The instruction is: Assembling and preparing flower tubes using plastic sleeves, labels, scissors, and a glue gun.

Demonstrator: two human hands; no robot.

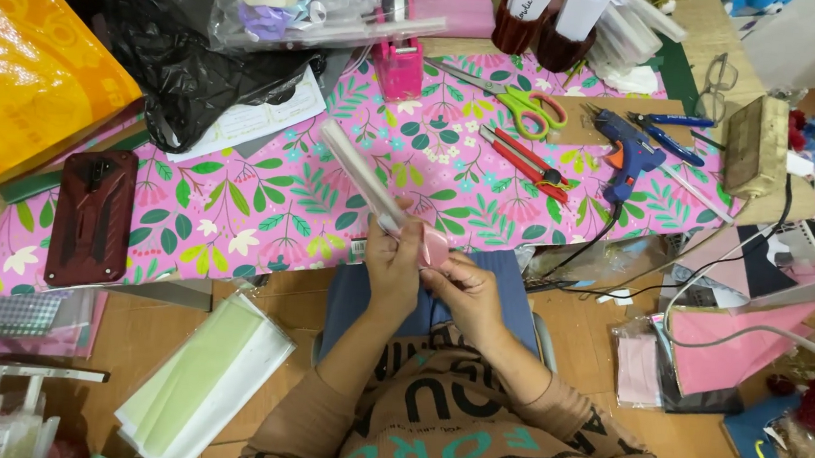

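My left hand [390,269] grips the lower end of a long narrow clear packet [358,176] that slants up and to the left over the table. My right hand [464,289] pinches a small pink curled piece [433,247] at that same end, right next to my left fingers. Both hands meet just above my lap, at the near edge of a pink floral sheet [263,197] that covers the table.
Green-handled scissors [526,107], red-handled pliers [524,158] and a blue glue gun [628,152] lie on the floral sheet to the right. A dark red phone [91,216] is at left, a black plastic bag [173,42] behind it, and a green paper pack [203,378] at lower left.
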